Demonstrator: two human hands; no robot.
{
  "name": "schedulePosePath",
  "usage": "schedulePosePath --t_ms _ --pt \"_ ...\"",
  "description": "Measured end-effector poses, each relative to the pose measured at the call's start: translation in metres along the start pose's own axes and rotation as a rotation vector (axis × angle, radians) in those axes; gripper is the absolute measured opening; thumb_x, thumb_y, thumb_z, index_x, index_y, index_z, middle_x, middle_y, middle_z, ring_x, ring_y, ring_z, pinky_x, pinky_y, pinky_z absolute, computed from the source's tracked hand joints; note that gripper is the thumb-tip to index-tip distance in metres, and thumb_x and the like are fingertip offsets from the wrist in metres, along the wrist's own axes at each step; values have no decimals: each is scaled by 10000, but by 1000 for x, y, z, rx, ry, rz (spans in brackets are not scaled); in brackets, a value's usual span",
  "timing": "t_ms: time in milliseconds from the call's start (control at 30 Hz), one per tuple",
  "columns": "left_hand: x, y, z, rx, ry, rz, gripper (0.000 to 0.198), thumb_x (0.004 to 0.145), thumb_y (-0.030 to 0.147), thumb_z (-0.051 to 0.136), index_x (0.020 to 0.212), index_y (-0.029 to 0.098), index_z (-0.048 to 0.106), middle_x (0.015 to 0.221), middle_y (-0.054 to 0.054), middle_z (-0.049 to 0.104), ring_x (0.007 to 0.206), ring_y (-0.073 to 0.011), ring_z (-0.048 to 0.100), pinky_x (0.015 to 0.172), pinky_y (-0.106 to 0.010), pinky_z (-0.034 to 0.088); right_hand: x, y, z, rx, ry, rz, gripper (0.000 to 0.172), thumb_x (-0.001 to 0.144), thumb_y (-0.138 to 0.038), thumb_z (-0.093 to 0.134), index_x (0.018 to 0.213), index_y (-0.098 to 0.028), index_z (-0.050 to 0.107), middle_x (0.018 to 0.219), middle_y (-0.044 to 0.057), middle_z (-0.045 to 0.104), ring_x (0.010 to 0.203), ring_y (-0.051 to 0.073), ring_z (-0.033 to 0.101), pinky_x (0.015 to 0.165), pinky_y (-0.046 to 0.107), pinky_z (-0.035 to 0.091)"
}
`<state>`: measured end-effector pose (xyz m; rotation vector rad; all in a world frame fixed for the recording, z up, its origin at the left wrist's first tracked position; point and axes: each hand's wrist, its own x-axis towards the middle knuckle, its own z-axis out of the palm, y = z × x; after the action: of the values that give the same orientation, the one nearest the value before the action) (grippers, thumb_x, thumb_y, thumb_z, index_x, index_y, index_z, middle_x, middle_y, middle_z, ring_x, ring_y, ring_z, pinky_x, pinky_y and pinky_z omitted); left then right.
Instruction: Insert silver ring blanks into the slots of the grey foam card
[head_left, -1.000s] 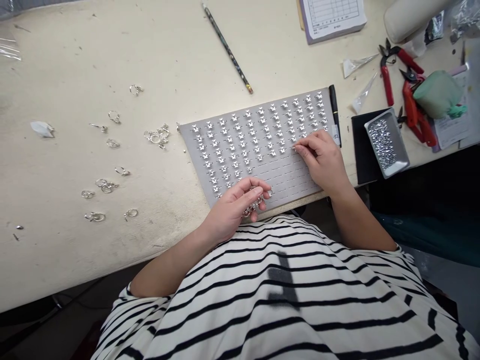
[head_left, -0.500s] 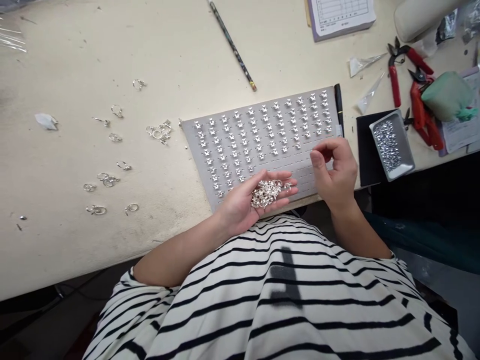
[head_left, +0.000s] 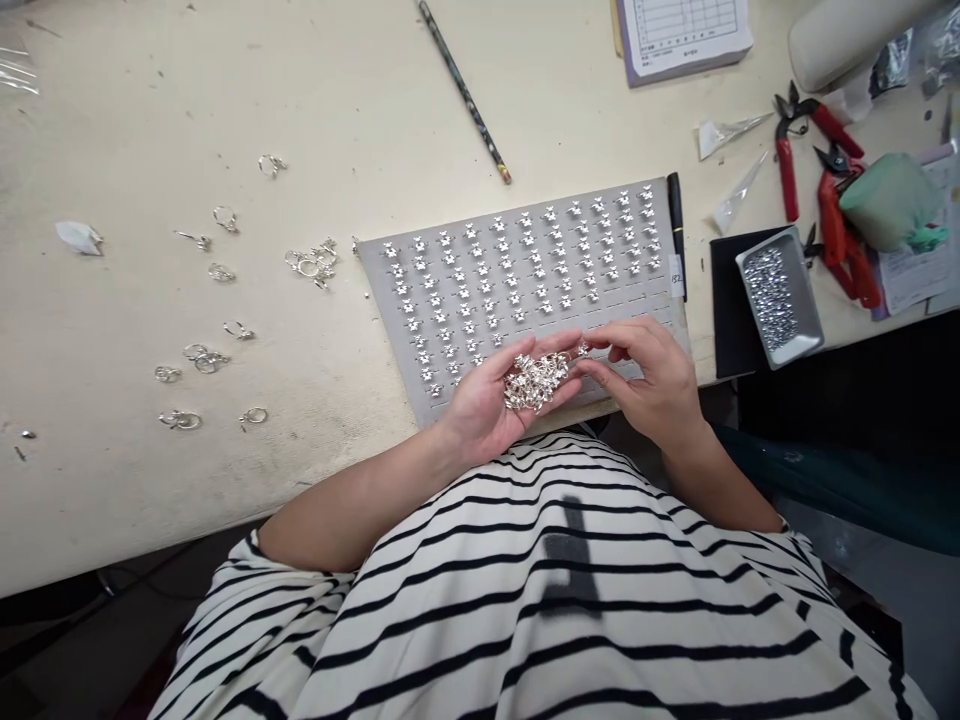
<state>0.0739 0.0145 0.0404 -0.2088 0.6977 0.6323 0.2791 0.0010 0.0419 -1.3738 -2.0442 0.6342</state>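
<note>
My left hand (head_left: pixel 484 410) lies palm up and cupped over the near edge of the grey display board (head_left: pixel 401 350), holding a heap of small silver rings (head_left: pixel 536 382). At its fingertips, my right hand (head_left: pixel 649 375) closes thumb and forefinger about one silver ring (head_left: pixel 582 349) with a star- or flower-like head; how firmly it is gripped is hard to see. Rows of matching rings (head_left: pixel 537 271) stand in the board's slots, filling the far and left parts. Bare slots show toward the near right, partly covered by my hands.
Loose silver rings (head_left: pixel 311 264) are scattered on the table at left. A pencil (head_left: pixel 465 92) lies beyond the board, a black pen (head_left: pixel 676 230) along its right edge. Farther right are a tray of small silver pieces (head_left: pixel 780 300), red-handled pliers (head_left: pixel 786 180) and a paper pad (head_left: pixel 686 40).
My right hand has moved left and down from above the board to my left fingertips, where its thumb and forefinger now meet a ring. My left hand stays nearly in place.
</note>
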Motion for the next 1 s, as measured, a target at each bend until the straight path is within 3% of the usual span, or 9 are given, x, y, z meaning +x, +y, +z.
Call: schedulePosePath --t_ms 100,267,367,467,600,767,900,1000 --pt "1 0 -2 -1 -22 -1 395 1071 259 430 1160 61 760 1312 -123 734 1009 -180 753 945 -323 639 1 1 2 8 -27 15 337 902 -178 754 1201 -285 643 1022 11 721 868 164 617 750 329 553" --pt "2 0 -4 -21 -64 4 400 1068 270 438 1132 65 775 1224 -124 769 969 -181 770 922 -298 642 -2 2 5 65 42 41 326 877 -229 794 1153 -288 632 988 -6 685 783 145 563 729 324 532" --pt "2 0 -4 -28 -72 -5 404 1069 276 439 1149 59 770 1209 -130 773 1082 -220 755 943 -306 635 -2 3 5 107 48 47 203 950 -192 692 1127 -291 673 953 -4 692 849 154 604 753 315 534" --pt "2 1 -5 -19 -58 -21 414 1071 285 430 1173 57 760 1202 -147 771 1152 -251 734 950 -327 633 -2 5 5 138 53 76 252 986 -157 618 1167 -310 699 1020 11 694 958 162 640 809 318 553" --pt "3 0 -5 -17 -59 -41 400 1070 285 435 1182 74 755 1212 -141 768 1060 -208 757 959 -333 631 -2 11 4 203 -44 81 308 955 -206 677 1226 -350 695 1137 30 646 1047 184 639 874 360 583" --pt "4 -2 -7 41 -83 -48 358 1059 270 466 1138 98 770 1244 -135 757 1013 -182 761 964 -329 626 -5 12 6 163 -63 46 178 944 -203 675 1060 -328 724 1079 27 635 1065 200 634 955 419 567" --pt "3 -4 -6 119 -28 -37 328 1041 280 515 1147 114 777 1253 -139 754 1053 -190 754 976 -312 613 -3 11 0 102 -16 34 89 942 -241 658 1016 -288 673 1062 43 650 1025 220 638 920 445 558" --pt "1 -4 -6 182 30 -15 281 1010 288 587 1112 124 791 1208 -132 770 1082 -187 747 963 -268 607 6 20 -11 17 53 133 46 963 -260 603 1000 -266 629 1055 57 647 999 217 625 890 427 544"
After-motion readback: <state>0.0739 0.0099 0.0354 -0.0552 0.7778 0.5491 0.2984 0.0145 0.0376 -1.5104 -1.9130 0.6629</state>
